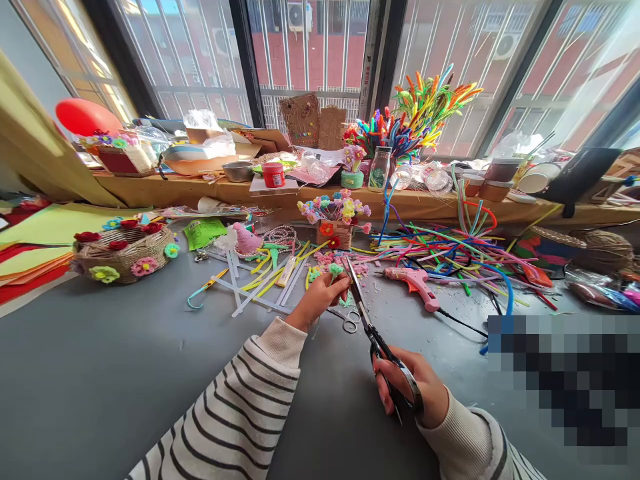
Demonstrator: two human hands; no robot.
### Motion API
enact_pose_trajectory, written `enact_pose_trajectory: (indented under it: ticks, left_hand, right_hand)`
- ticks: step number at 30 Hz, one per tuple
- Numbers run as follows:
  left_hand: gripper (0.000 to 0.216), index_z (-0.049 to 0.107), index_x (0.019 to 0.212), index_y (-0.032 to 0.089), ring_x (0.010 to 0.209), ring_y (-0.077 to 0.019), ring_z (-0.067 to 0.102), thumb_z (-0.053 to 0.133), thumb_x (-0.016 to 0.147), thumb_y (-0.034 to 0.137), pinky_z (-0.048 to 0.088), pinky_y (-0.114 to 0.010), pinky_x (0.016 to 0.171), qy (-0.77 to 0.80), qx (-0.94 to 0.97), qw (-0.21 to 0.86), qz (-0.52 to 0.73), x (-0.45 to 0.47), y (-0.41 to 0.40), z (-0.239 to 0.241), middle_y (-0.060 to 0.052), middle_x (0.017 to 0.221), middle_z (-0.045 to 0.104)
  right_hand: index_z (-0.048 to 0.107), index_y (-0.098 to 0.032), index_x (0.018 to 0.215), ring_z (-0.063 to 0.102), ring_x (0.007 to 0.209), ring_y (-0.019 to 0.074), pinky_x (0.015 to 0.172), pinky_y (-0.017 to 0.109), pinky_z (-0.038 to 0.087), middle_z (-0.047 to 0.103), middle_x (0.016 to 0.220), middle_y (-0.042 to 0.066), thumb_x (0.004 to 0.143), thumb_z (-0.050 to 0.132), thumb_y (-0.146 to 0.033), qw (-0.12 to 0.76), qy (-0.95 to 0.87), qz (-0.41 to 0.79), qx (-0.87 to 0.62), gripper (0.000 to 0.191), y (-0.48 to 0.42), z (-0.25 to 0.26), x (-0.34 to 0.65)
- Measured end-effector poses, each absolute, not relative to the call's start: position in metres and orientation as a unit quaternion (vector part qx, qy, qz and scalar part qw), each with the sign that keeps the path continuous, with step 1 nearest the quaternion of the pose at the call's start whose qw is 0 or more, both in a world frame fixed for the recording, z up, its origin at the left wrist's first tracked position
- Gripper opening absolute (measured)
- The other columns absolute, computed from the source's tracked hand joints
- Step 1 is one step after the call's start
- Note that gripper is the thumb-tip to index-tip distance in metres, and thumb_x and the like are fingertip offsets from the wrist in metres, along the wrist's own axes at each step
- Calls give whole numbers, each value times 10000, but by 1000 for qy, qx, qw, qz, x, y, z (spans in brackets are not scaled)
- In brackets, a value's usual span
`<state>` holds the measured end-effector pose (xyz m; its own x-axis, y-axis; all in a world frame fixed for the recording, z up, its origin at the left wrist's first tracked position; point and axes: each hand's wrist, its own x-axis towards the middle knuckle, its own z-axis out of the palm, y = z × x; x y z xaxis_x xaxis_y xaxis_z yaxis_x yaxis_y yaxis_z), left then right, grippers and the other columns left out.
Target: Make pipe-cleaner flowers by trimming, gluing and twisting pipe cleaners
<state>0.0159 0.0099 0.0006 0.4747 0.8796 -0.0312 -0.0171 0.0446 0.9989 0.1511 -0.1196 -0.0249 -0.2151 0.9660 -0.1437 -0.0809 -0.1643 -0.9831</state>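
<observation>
**Left hand (320, 298) pinches a small green flower (335, 269) beside the black-handled scissors (369, 323) in the right hand (417, 390)**

Near the middle of the frame, the left hand reaches up from the bottom, its fingertips closed on the flower. The pinch looks low and light, probably to leave the petals uncovered. The flower's head is uppermost, toward the top of the frame; a thin strand seems to hang below the hand, but it is too fine to trace, so the flower's long axis is uncertain.

Lower and to the right, the right hand grips the scissors by their handle loops, a hold that seems suited to working the blades. Their long axis slants from the lower right to the upper left, tips just beside the flower. Whether the blades touch it, or how far they are parted, is hard to tell.

Both arms wear striped sleeves (240, 400) above a gray counter (165, 373). Small silver scissors (351, 323) lie between the hands. Right of center, a pink glue gun (417, 283) lies with its nozzle toward the left of the frame, its cord trailing lower right. Translucent glue sticks (257, 292) are scattered left of center. A small woven pot (345, 235) of pastel flowers stands beyond the left hand; a heap of colored pipe cleaners (445, 247) spreads to its right. At the left of the frame sits a flower-trimmed basket (123, 257).
</observation>
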Motion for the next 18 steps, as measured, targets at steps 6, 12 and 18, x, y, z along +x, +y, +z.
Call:
enact_pose_trajectory:
  ticks: [6,12,18]
  left_hand:
    - [209,423,604,147,375,-19,276,500,638,339,190,-158,376,369,598,616,357,15,12,-2,52,465,393]
    - [210,428,622,150,380,-22,283,500,634,346,196,-159,380,383,601,609,348,15,12,0,55,469,385]
    - [198,424,638,154,387,-27,281,491,642,340,187,-166,381,379,620,606,322,17,11,0,55,475,390]
  right_hand:
    - [493,-115,670,520,444,103,459,226,411,556,511,21,637,525,-476,444,-436,641,-449,363,-119,-27,151]
    - [545,-92,750,572,789,214,716,337,421,599,859,148,597,577,-460,414,-404,699,-421,400,-115,-24,157]
    - [558,-87,718,584,736,196,664,305,431,605,813,132,570,590,-470,429,-394,696,-420,412,-113,-28,157]
